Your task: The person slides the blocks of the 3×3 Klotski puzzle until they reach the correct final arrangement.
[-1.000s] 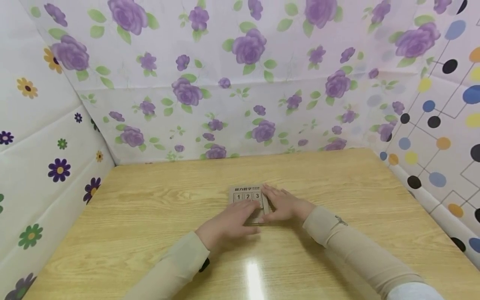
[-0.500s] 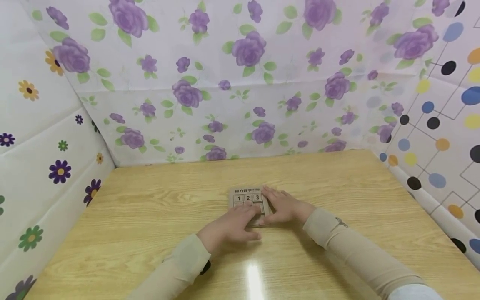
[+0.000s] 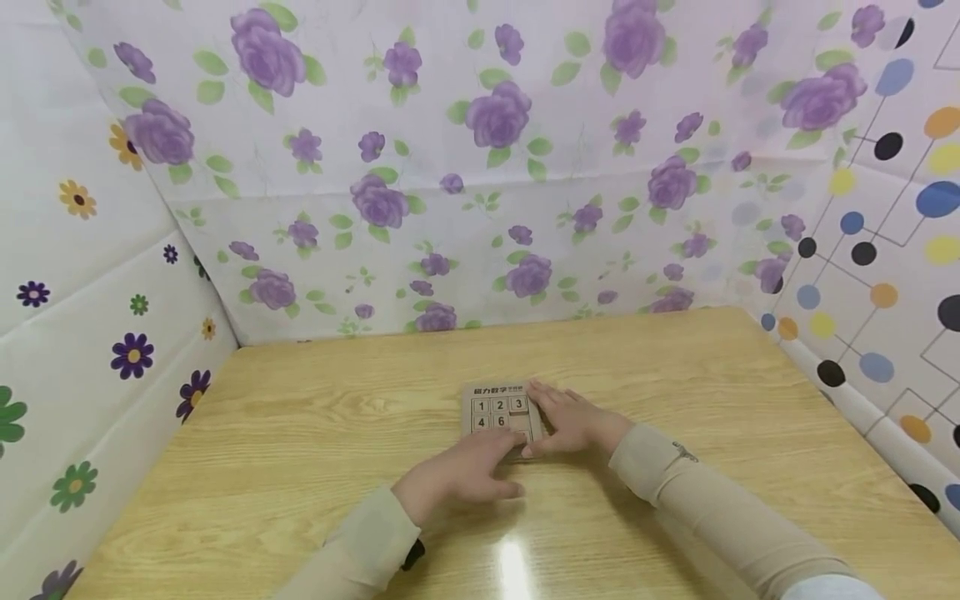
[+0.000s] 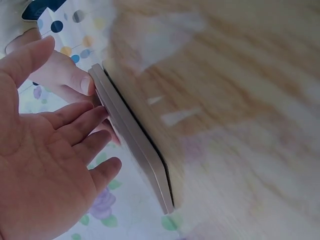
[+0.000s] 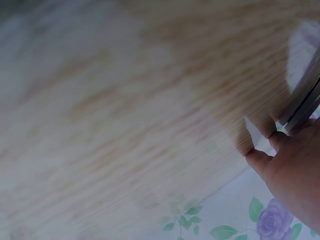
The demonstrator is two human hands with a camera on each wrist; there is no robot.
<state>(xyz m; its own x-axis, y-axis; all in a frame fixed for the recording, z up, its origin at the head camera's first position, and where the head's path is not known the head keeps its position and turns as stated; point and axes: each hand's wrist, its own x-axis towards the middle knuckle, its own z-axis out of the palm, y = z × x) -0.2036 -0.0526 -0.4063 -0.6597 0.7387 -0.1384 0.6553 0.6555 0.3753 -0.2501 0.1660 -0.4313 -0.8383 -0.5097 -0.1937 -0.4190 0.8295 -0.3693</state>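
Note:
A flat number sliding puzzle (image 3: 468, 408) lies on the table, its tiles 1, 2, 3, 4 and 6 showing and a gap right of the 6. My left hand (image 3: 459, 473) reaches over its near part, fingertips on the lower tiles, which the fingers hide. In the left wrist view, that hand (image 4: 47, 165) has its fingers extended to the puzzle (image 4: 132, 135), the thumb apart. My right hand (image 3: 573, 421) holds the puzzle at its right side, with thumb at the near corner and fingers by the far corner. The right wrist view has this hand (image 5: 297, 175) beside the puzzle's edge (image 5: 302, 107).
The wooden table (image 3: 337, 400) extends around the puzzle on all sides. A flowered cloth (image 3: 450, 217) stands behind it. Patterned cloth walls rise at the left (image 3: 90, 350) and right (image 3: 885, 275).
My left fingers have moved nearer along the puzzle, uncovering the 4, the 6 and the gap. The right hand keeps its place at the side. The head view has tilted slightly.

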